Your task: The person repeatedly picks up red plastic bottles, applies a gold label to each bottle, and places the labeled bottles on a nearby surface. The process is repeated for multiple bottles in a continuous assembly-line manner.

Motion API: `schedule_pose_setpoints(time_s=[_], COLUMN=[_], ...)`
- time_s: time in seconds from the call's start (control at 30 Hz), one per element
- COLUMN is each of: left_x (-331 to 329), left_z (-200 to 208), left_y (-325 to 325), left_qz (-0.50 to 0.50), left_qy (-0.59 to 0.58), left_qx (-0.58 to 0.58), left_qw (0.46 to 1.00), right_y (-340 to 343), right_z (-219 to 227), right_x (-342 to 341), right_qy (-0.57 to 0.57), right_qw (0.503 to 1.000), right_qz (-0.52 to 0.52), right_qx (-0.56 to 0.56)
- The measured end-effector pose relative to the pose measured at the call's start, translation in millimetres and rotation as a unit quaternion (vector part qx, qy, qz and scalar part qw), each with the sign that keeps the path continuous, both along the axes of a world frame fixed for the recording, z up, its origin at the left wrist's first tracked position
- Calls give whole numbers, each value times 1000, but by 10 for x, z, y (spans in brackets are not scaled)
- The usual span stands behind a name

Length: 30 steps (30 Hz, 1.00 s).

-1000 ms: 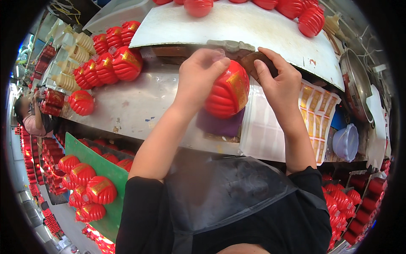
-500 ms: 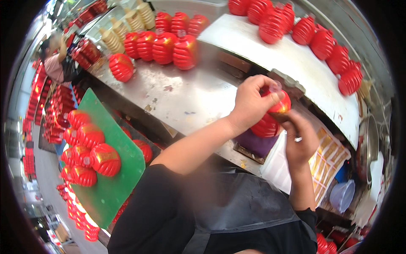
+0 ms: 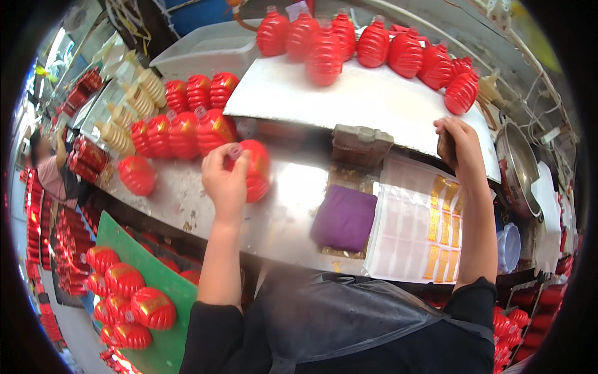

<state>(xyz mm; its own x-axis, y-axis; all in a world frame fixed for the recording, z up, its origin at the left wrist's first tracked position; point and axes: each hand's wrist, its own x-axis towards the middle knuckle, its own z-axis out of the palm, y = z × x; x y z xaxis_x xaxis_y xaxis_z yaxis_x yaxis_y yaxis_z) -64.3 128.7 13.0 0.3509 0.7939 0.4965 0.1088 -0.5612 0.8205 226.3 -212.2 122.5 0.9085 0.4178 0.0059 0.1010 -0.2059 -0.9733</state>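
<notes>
My left hand [image 3: 224, 184] is closed round the clear neck of a ribbed red bottle [image 3: 257, 171], above the metal worktop [image 3: 283, 215]. Just left of it stand rows of similar red bottles [image 3: 184, 135], some with gold marking. My right hand [image 3: 462, 138] is raised by the right end of a white board, its fingers wrapped round a dark brown flat piece [image 3: 446, 148] whose exact kind I cannot make out. Below that hand lies a sheet of gold labels [image 3: 443, 218], partly behind my right forearm. A folded purple cloth [image 3: 344, 218] rests beside the sheet.
Plain red bottles [image 3: 374, 43] line the raised white board [image 3: 280, 93] at the back. A green board [image 3: 177, 293] at left carries more bottles. Cream bottles [image 3: 138, 96] stand far left, near another person [image 3: 53, 168]. A metal pan [image 3: 518, 168] is at right.
My left hand has carried the red bottle left, away from the cloth, towards the rows. My right hand has parted from the bottle and risen to the right. The view has shifted too.
</notes>
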Motion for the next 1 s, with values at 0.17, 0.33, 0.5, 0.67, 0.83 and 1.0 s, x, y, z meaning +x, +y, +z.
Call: schedule_pose_setpoints(time_s=[0.17,0.33,0.5,0.67,0.83,1.0], left_x=[3,82,27,110,171,259], left_z=[-129,-156,-173,-139,-87,-170], left_y=[195,158,126,126,120,170], left_qz=[14,-35,2,22,27,53], left_qy=[14,-37,38,17,19,2], left_qx=[-54,-63,57,40,35,69], left_qw=[998,997,998,999,999,996], right_y=[947,2179,2991,2754,1462,-860], right_z=[247,378,358,509,699,883], right_x=[296,631,828,1072,1508,1759], right_qy=[-314,-484,-501,-520,-187,-139], right_qw=[926,814,791,751,928,983], right_qz=[119,75,140,90,138,-47], right_qx=[-175,-312,-322,-397,-292,-107])
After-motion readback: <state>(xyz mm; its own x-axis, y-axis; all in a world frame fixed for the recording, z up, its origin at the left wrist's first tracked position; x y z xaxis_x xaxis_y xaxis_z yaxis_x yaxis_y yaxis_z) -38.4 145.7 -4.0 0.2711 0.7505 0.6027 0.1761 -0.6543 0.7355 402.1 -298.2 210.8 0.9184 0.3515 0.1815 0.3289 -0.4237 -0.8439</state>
